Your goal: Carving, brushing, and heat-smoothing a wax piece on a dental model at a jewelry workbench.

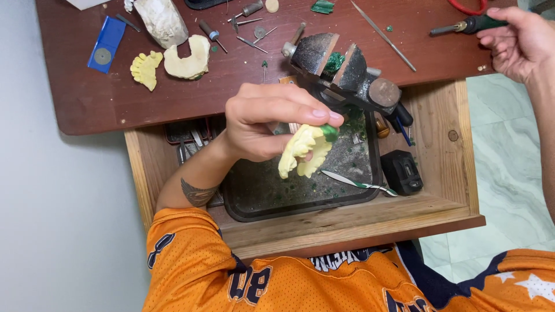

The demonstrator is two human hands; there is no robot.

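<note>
My left hand (267, 120) is closed on a pale yellow carved piece (304, 151) with a green tip, holding it over a dark tray (358, 190) in the open wooden drawer. Just beyond it a small metal vise (338, 66) clamps a green wax lump (333, 60) at the desk's front edge. At the far right of the desk, my right hand (517, 43) reaches for a rotary handpiece (471, 25) and its fingers touch the tool's dark green grip.
Two more pale carved pieces (188, 58) lie on the brown desk beside a blue packet (105, 45), several burs and a thin metal rod (383, 36). The drawer (445, 202) also holds a black box (402, 171), a striped stick and green shavings.
</note>
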